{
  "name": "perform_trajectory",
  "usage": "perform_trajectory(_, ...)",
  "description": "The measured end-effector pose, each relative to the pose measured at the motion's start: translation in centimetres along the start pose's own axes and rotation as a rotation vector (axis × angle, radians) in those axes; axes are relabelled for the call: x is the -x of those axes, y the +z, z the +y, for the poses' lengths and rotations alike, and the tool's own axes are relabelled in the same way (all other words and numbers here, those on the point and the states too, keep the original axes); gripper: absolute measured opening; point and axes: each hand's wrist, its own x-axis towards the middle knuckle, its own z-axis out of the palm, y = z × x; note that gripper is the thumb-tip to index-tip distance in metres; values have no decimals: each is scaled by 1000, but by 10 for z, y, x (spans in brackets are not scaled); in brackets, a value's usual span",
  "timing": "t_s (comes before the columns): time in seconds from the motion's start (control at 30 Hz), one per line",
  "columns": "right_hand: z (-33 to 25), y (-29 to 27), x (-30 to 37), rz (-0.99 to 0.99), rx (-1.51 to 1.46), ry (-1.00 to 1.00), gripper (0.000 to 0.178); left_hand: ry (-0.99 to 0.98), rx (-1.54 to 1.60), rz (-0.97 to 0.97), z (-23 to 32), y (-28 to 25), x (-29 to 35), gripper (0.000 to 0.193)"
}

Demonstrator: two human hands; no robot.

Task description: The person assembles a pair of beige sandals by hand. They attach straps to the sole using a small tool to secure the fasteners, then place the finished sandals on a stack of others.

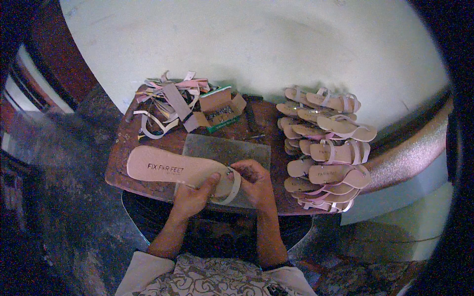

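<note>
A tan sandal sole (148, 167) with a pale strap (230, 191) across its front end is held over the near part of the table, heel to the left. My left hand (196, 196) grips its near edge around the middle, thumb on top and fingers underneath. At the toe end my right hand (253, 182) has its fingers closed on the strap, by the sole's far edge. Whether the right fingertips also hold something small cannot be made out. Below the sole lies a grey flat slab (252, 152).
On the brown table (118, 163), loose strap strips (170, 101) lie piled at the far left. Beside them stands an open cardboard box (220, 111) of small metal pieces. A dark tool (251, 114) lies right of it. Stacked strapped sandals (326, 153) fill the right side.
</note>
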Motion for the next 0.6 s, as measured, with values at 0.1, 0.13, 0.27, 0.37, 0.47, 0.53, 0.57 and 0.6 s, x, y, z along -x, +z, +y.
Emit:
perform_trajectory(0.1, -1, 0, 1, -13, -16, 11, 24, -43, -13, 10, 6, 3, 1, 18)
perform_trajectory(0.13, 3, 0, 0, -20, -28, -3, 23, -24, -33, 12, 3, 3, 1, 18)
perform_trajectory(0.27, 6, 1, 3, 7, -24, 11, 17, -41, -42, -4, 2, 4, 2, 16)
perform_trajectory(0.37, 6, 1, 3, 5, -18, -47, 14, -142, -73, -39, 3, 3, 6, 16)
perform_trajectory(0.47, 4, 2, 4, 5, -95, -6, 16, -51, -42, -22, -4, 5, 7, 16)
perform_trajectory(0.53, 9, 3, 3, 20, -115, -31, 16, -35, -54, -11, 0, 7, 7, 16)
perform_trajectory(0.57, 11, 3, 3, 28, -125, -43, 16, -28, -60, -5, 1, 7, 7, 16)
perform_trajectory(0.6, 12, 4, 3, 25, -123, -25, 16, -28, -70, -20, 0, 6, 7, 17)
